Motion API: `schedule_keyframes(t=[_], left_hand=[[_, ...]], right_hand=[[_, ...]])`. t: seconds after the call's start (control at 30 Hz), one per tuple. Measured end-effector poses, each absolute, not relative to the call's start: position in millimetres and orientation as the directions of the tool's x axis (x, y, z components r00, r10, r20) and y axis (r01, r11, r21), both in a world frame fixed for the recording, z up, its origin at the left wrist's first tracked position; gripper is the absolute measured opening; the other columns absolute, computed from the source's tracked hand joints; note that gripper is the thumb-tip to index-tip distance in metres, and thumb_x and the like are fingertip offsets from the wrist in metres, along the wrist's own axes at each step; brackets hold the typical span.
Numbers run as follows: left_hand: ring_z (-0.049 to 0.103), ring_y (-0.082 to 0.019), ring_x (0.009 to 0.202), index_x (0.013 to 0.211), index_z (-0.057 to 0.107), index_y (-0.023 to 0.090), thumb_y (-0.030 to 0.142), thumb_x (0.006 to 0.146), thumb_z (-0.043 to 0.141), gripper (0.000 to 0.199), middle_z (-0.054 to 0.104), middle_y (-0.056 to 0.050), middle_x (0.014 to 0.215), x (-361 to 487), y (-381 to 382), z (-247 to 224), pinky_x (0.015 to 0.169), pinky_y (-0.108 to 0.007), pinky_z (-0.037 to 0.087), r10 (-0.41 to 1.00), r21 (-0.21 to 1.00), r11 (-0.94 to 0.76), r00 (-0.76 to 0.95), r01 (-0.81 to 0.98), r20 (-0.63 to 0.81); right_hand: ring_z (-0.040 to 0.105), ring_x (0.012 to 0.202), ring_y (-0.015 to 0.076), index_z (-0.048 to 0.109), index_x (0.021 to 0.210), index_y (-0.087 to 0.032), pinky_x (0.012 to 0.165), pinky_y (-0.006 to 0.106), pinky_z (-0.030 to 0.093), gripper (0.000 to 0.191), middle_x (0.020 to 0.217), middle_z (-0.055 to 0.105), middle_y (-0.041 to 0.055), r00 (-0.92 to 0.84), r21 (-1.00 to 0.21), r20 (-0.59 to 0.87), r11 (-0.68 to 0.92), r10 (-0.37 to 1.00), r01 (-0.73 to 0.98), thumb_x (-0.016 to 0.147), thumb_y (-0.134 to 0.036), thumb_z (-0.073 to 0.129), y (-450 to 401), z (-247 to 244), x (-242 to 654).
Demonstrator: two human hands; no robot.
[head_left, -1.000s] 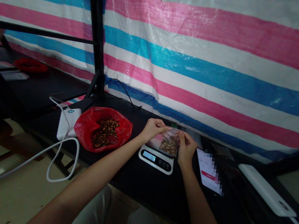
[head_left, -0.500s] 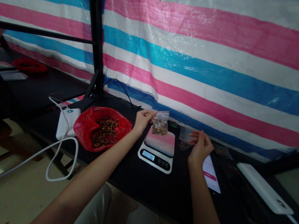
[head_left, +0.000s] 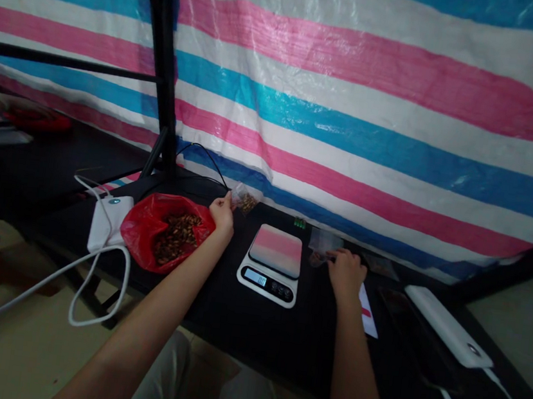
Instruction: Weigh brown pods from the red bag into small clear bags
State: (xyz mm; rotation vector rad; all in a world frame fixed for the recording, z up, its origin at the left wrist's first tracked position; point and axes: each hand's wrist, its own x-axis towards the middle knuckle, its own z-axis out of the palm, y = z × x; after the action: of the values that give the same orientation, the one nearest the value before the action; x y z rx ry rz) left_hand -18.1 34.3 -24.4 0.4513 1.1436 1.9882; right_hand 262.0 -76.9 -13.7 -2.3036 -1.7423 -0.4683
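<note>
My left hand [head_left: 223,212] pinches a small clear bag [head_left: 246,199] with brown pieces in its bottom, behind and right of the red bag. The open red plastic bag [head_left: 139,226] holds many brown pieces [head_left: 177,235]. Between my hands lies a white scale [head_left: 243,278] with a pinkish plate, nothing on it, and a lit display. My right hand [head_left: 346,271] reaches low over the table, its fingertips at flat clear bags [head_left: 324,242]; whether it grips one is unclear.
Left of the red bag lies a white device [head_left: 104,225] with a looping white cable. Right are a lit phone [head_left: 368,312], a dark phone [head_left: 406,327] and a white power bank [head_left: 448,326]. A person's hand [head_left: 34,109] touches another red bag at far left.
My left hand has carried the small filled bag left, away from above the scale. My right hand has lowered to the clear bags. The view has shifted slightly, and a person's hand has appeared far left.
</note>
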Motion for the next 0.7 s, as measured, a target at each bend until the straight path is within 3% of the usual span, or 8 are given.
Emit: schedule_keyframes(t=[0.2, 0.4, 0.57, 0.7], left_hand=[[0.059, -0.01, 0.071, 0.084, 0.048, 0.015, 0.025, 0.081, 0.053, 0.011, 0.057, -0.001, 0.08, -17.6, 38.7, -35.4, 0.065, -0.021, 0.047, 0.759, 0.917, -0.229, -0.649, -0.327, -0.042], [0.061, -0.015, 0.088, 0.107, 0.042, 0.017, 0.009, 0.074, 0.055, 0.037, 0.061, -0.006, 0.094, -18.7, 40.4, -37.3, 0.082, -0.029, 0.046, 0.751, 0.979, -0.124, -0.66, -0.164, -0.015], [0.057, -0.021, 0.103, 0.101, 0.056, 0.015, 0.013, 0.073, 0.052, 0.028, 0.063, -0.011, 0.104, -15.5, 43.2, -37.1, 0.092, -0.032, 0.041, 0.879, 0.987, -0.084, -0.455, 0.139, 0.139], [0.053, -0.025, 0.11, 0.103, 0.059, 0.013, 0.014, 0.069, 0.059, 0.034, 0.061, -0.012, 0.109, -8.0, 38.3, -36.6, 0.098, -0.036, 0.036, 0.905, 0.966, -0.09, -0.386, 0.243, 0.181]], right_hand=[[0.054, 0.089, 0.0259, 0.07, 0.088, -0.019, 0.07, 0.035, 0.031, 0.019, 0.093, 0.066, 0.01, 0.186, 0.114, 0.405, -0.251, 0.895, 0.961, 0.08, -0.019, 0.053, -72.5, -20.7, 262.3], [0.054, 0.09, 0.0254, 0.068, 0.094, -0.017, 0.069, 0.035, 0.031, 0.022, 0.095, 0.065, 0.0112, 0.139, 0.177, 0.422, -0.231, 0.896, 0.957, 0.082, -0.017, 0.049, -68.7, -23.4, 261.2], [0.056, 0.087, 0.0264, 0.069, 0.083, -0.015, 0.067, 0.034, 0.033, 0.023, 0.09, 0.066, 0.012, 0.135, 0.185, 0.405, -0.226, 0.904, 0.956, 0.083, -0.019, 0.047, -67.7, -22.6, 259.9], [0.06, 0.076, 0.0232, 0.068, 0.083, -0.014, 0.059, 0.03, 0.034, 0.024, 0.087, 0.066, 0.0113, 0.221, 0.057, 0.451, -0.275, 0.865, 0.96, 0.084, -0.021, 0.044, -68.5, -20.6, 259.2]])
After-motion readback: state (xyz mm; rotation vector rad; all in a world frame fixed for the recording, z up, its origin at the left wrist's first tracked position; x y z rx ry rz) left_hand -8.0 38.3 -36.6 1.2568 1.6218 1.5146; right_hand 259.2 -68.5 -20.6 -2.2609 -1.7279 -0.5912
